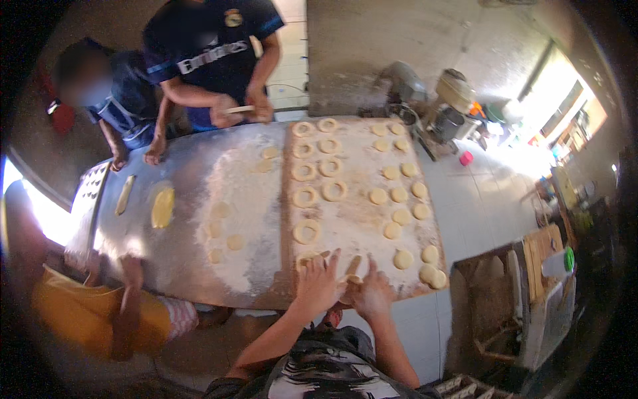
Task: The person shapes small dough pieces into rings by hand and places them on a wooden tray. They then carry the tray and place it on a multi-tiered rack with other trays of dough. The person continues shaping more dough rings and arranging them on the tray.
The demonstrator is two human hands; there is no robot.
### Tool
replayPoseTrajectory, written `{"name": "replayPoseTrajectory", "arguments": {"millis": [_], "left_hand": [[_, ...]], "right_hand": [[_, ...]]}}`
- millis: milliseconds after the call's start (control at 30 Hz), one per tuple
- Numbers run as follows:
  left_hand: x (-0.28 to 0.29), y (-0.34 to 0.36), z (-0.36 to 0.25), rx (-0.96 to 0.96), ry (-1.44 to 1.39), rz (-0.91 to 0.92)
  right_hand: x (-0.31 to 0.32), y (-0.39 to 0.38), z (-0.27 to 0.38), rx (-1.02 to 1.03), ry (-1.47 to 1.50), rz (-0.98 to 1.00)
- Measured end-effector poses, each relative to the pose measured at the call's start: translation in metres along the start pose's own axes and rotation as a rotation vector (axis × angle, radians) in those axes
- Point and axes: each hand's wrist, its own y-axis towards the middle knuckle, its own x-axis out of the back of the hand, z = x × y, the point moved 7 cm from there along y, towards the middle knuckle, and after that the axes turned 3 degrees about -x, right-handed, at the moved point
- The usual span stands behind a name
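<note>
My left hand [319, 282] is over the near edge of the floured wooden board [355, 223], fingers stretched out and apart. A dough ring [307, 258] lies partly covered at its fingertips. My right hand [373, 291] is close beside it, thumb and fingers around a small pale piece of dough [352, 279] between the two hands; its exact shape is partly hidden. Farther up the board's left side lie several dough rings [306, 231] in two columns. Several flat round dough discs [401, 217] lie on the right side.
Left of the board, a floured metal table [259, 233] holds dough rounds [235, 241] and a yellow dough slab [162, 206]. Across it, a person in a dark shirt [212, 60] holds a light stick-like thing. Two more people stand at left. A wooden stand [492, 299] is at right.
</note>
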Motion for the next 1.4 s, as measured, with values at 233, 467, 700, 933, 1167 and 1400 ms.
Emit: {"name": "replayPoseTrajectory", "arguments": {"millis": [233,467,700,933,1167,1400], "left_hand": [[0.038,-0.044,0.090,0.177,-0.346,-0.149],[0.067,-0.102,0.251,0.631,-0.508,-0.230],[0.064,-0.092,0.298,0.540,-0.621,-0.310],[0.116,-0.068,0.298,0.403,-1.207,-0.455],[0.138,-0.060,0.302,0.162,-0.779,-0.395],[0.103,-0.034,0.310,0.176,-1.398,-0.668]], "right_hand": [[0.019,0.006,0.060,0.164,0.035,-0.023],[-0.091,0.054,0.297,0.904,0.137,0.114],[-0.138,0.082,0.361,0.854,-0.136,0.559],[-0.092,0.055,0.340,0.566,1.015,0.791],[-0.080,0.054,0.368,0.689,0.351,-0.183],[-0.105,0.051,0.338,0.465,1.398,0.916]]}}
